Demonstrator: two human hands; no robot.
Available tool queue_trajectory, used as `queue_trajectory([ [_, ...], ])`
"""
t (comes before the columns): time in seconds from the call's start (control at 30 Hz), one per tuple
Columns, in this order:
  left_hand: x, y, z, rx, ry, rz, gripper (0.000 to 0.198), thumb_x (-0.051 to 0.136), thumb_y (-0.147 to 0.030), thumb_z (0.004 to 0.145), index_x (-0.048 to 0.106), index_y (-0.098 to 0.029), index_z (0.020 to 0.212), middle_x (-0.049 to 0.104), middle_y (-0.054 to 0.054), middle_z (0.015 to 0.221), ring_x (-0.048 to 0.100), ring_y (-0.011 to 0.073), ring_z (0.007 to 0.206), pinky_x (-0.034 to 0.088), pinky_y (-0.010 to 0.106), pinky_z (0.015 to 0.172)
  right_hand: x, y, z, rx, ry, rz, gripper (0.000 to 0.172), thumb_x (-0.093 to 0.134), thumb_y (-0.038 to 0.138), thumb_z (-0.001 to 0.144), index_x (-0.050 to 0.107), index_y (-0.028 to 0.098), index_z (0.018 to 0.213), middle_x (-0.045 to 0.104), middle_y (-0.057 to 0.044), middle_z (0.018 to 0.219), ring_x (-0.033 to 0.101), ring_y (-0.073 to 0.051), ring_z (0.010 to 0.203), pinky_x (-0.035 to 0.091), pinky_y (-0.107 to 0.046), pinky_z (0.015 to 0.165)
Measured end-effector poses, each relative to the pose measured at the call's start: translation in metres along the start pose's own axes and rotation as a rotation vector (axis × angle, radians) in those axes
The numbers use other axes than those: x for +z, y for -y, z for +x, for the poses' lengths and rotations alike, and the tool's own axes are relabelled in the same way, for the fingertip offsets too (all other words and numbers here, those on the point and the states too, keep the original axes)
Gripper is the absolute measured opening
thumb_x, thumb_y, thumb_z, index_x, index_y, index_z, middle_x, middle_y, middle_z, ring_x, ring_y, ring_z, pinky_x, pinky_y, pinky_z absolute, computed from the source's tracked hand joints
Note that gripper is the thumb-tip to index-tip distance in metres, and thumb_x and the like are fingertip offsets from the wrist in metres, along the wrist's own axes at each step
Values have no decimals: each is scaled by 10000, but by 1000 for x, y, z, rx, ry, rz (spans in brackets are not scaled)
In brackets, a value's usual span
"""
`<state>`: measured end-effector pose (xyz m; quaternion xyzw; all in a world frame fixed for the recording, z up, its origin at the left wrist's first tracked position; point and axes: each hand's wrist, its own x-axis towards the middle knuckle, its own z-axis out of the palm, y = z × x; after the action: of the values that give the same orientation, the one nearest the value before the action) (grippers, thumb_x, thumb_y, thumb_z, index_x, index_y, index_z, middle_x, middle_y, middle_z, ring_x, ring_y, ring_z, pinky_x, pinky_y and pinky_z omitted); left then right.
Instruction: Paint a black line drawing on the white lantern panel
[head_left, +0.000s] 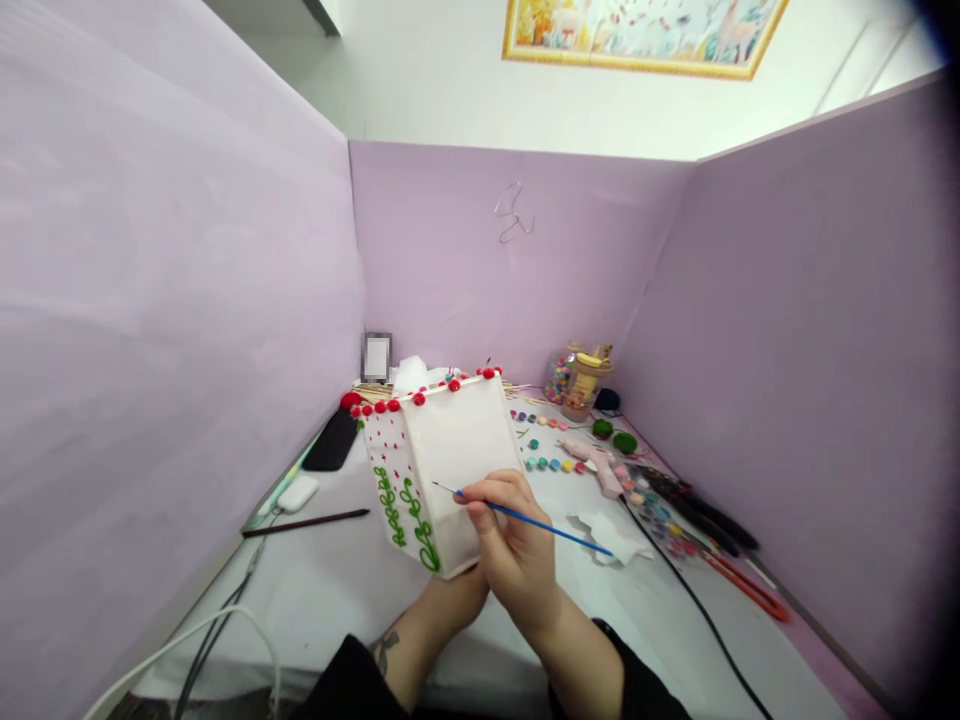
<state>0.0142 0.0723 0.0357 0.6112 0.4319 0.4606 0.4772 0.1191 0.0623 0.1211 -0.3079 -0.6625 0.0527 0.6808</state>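
Observation:
A white box with red beads along its top edge and green vine painting on its left face is tilted above the desk. My left hand supports it from below, fingers mostly hidden behind the box. My right hand pinches a thin blue paintbrush whose tip touches the blank front face of the box.
Small paint pots lie in rows behind the box, with a pink glue gun, bead jars, scissors, crumpled tissue, a dark pencil and a black phone. Purple partition walls enclose the desk. Cables trail at front left.

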Motion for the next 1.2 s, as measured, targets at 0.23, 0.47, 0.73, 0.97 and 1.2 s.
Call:
queue_trajectory([
  [0.23,7,-18,-2,-41,85,-87,461,616,-529,896,791,-187,1150,812,128,1226,540,350,1480,351,435,1290,-1,-5,-1,18,-54,-96,134,636,160,986,731,254,991,773,-4,845,684,-183,792,565,-300,726],
  [0.47,11,-17,-1,-73,51,-191,480,681,-588,869,797,-230,1167,796,129,1294,601,350,1421,327,517,1306,-20,-18,2,56,-97,-198,117,630,212,998,741,244,977,755,-9,845,693,-184,802,543,-307,719],
  [0.73,9,-24,-4,-67,161,-280,638,697,-758,832,839,-192,1092,849,165,1118,789,343,1073,616,488,1037,-54,-27,12,-1,-166,-346,111,621,221,996,723,236,955,738,-17,840,675,-199,809,525,-325,710],
  [0.97,8,-32,-5,-27,121,-273,487,722,-659,857,854,-211,995,849,130,1149,772,309,1135,591,421,1090,-34,-10,46,-347,31,-316,267,610,67,961,710,251,1127,821,-26,953,726,-180,833,572,-370,840],
  [1.2,9,-22,-3,-32,80,-208,443,705,-534,873,798,-224,1175,751,131,1390,604,353,1419,379,552,1282,-28,-12,41,-349,140,-325,313,581,59,941,691,266,1147,817,-35,914,727,-189,745,602,-401,757],
])
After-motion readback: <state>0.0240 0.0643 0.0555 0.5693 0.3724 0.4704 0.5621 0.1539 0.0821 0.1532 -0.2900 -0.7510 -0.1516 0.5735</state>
